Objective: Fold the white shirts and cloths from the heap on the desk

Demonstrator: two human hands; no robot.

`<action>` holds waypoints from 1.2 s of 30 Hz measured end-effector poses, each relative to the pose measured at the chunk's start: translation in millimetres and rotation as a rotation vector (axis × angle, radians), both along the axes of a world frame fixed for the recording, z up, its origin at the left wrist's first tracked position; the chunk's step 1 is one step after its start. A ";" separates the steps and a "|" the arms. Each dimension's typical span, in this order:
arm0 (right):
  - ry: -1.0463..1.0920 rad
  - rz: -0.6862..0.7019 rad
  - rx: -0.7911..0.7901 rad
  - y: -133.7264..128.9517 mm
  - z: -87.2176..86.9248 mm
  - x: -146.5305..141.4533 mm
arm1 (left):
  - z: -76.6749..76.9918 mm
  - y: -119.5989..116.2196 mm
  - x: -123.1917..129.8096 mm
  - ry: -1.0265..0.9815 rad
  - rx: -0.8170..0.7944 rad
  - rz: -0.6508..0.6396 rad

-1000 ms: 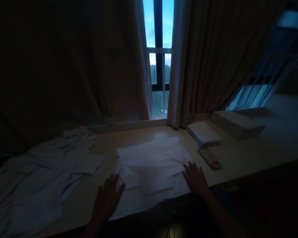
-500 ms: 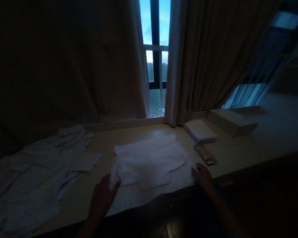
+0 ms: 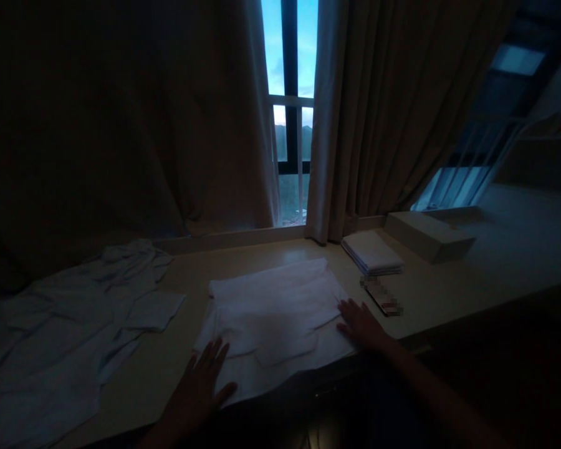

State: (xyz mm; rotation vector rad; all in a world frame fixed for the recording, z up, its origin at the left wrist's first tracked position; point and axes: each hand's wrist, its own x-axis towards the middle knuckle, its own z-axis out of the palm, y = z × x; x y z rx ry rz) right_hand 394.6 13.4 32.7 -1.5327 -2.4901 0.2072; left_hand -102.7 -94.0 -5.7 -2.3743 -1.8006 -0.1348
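the white garment (image 3: 271,315) lies partly folded at the front edge of the counter (image 3: 434,305), between rumpled pale clothing (image 3: 51,337) and a neatly folded cloth (image 3: 374,249). it looks light, thin and limp, likelier to crease or slide than to break; its side edges or corners, pinched through every layer, seem the best hold. the left hand (image 3: 201,377) rests spread over its near left corner, fingers and thumb apart; the right hand (image 3: 359,324) lies flat at its right edge, fingers extended, clamped on nothing. half a second ago the right hand's fingers were curled at the near right corner; now they are straightened, farther in.
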 end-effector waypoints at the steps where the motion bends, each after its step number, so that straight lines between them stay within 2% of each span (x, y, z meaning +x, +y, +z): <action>1: -0.010 0.031 -0.070 -0.9 0.9 4.3 | 0.0 -4.9 -5.2 -0.001 -0.036 -0.011; 6: -0.024 0.164 -0.260 -13.4 -0.1 31.0 | 18.4 -36.7 -20.2 0.031 -0.174 -0.102; 11: -0.116 0.262 -0.309 -24.5 -1.7 46.8 | 28.4 -53.6 -18.8 0.127 -0.194 -0.068; 19: -0.132 0.250 -0.154 -40.4 2.8 52.5 | 28.9 -57.5 -41.6 0.064 -0.166 -0.152; 24: -0.204 0.263 -0.020 -47.6 2.7 45.5 | 11.6 -55.7 -41.5 0.155 -0.072 -0.182; 28: -0.220 0.297 0.104 -61.2 -3.4 27.6 | -3.4 -58.7 -26.6 0.222 0.021 -0.119; 31: -0.140 0.288 0.108 -74.0 -11.4 16.6 | -2.5 -68.4 -13.0 0.101 0.021 -0.045; 33: -0.040 0.184 0.104 -78.5 -18.3 15.5 | 2.2 -74.4 -8.5 -0.043 0.045 0.068; 36: 0.135 -0.117 0.131 -73.3 -28.9 24.9 | 10.5 -77.5 -14.5 -0.273 0.077 0.342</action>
